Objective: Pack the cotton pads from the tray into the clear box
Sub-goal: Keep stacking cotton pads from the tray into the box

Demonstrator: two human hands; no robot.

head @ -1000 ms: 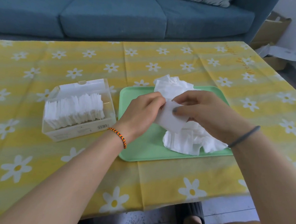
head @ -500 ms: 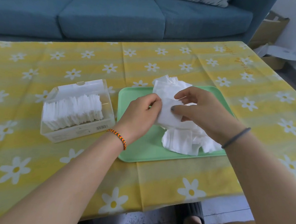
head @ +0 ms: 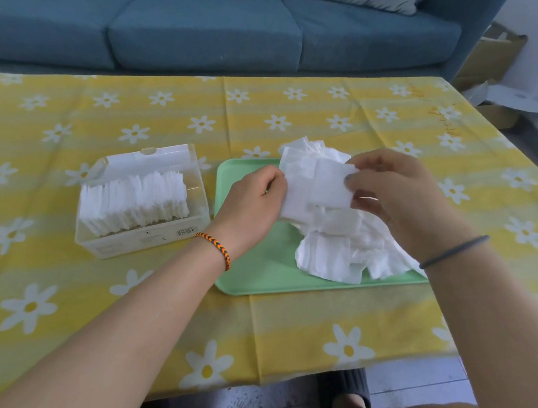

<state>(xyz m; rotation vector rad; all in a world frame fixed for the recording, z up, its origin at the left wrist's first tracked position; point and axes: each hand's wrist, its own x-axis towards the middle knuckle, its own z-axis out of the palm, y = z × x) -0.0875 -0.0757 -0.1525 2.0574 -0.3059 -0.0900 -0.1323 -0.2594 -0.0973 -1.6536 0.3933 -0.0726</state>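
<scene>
Above the tray (head: pixel 256 276), both hands' fingers (head: pixel 357 181) pinch cotton pads (head: pixel 313 188) by their edges.

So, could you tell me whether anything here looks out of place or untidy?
Only the loose cotton pads on the green tray: a jumbled heap, some poking past its far rim. Those in the clear box stand in a neat row. Nothing looks spilled or damaged.
</scene>
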